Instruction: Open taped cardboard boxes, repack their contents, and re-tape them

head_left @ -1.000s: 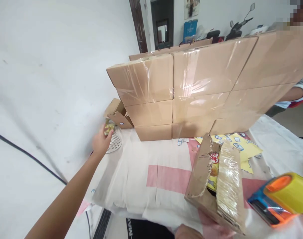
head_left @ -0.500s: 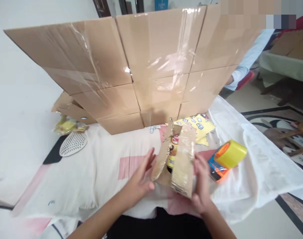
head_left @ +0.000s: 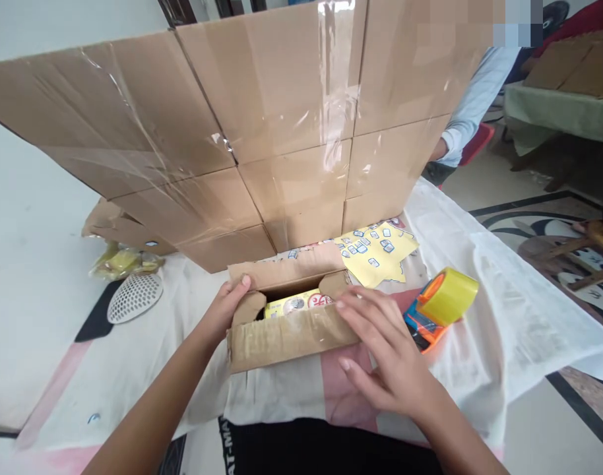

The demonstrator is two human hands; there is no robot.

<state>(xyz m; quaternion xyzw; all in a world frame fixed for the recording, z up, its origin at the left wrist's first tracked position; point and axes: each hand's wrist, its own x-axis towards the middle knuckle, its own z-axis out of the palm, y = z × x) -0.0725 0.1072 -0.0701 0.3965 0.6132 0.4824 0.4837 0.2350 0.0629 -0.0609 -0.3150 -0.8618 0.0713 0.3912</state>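
A small cardboard box (head_left: 291, 340) lies on the cloth before me with its flaps open. Inside it shows a yellow printed package (head_left: 294, 304) with red marks. My left hand (head_left: 223, 309) grips the box's left end, thumb over the back flap's corner and the other fingers hidden behind the side. Over the right front corner of the box lies my right hand (head_left: 388, 349), fingers stretched out on the front flap and thumb apart. Close to the right hand stands a blue and orange tape dispenser (head_left: 440, 305) with a yellow tape roll.
A large taped cardboard panel (head_left: 291, 125) stands across the back of the table. Yellow sheets with small drawings (head_left: 380, 254) lie before it. At left are a white perforated piece (head_left: 136, 298) and a plastic-wrapped bundle (head_left: 123, 260). A person's sleeve (head_left: 479, 99) shows behind the panel.
The box has turned from upright-pointing to lying lengthwise across, its opening facing up. My left hand has closed on its left end; my right hand has moved onto the front flap.
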